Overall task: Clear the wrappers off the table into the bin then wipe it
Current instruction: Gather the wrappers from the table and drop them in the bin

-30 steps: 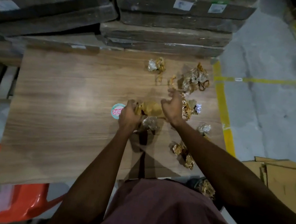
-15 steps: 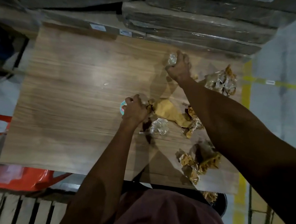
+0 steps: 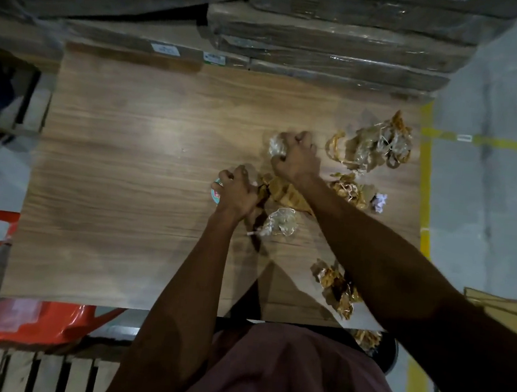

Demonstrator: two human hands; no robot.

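Right hand: the right hand [image 3: 296,160] is curled round a crumpled clear wrapper [image 3: 278,145], right of the middle of the tabletop [image 3: 133,157]
Left hand: the left hand [image 3: 237,190] is clenched on the end of a tan wrapper [image 3: 286,194] that runs under the right forearm; a round sticker [image 3: 216,193] peeks out beside its knuckles
Loose wrappers: a large tangle [image 3: 376,144] near the far right corner, a gold clump [image 3: 348,189] by the right edge, a clear ball [image 3: 281,223] just below the left hand, another gold clump [image 3: 336,288] toward the near right corner
Bin: a dark bin [image 3: 389,353] seems to sit below the near edge with a wrapper inside, though it is mostly hidden
Handling: thin film and foil, very light, soft, springy and a little slippery; it should crush without harm
Where to hold: probably best to bunch several into one fist, squeezing the crumpled middle, not a loose tail
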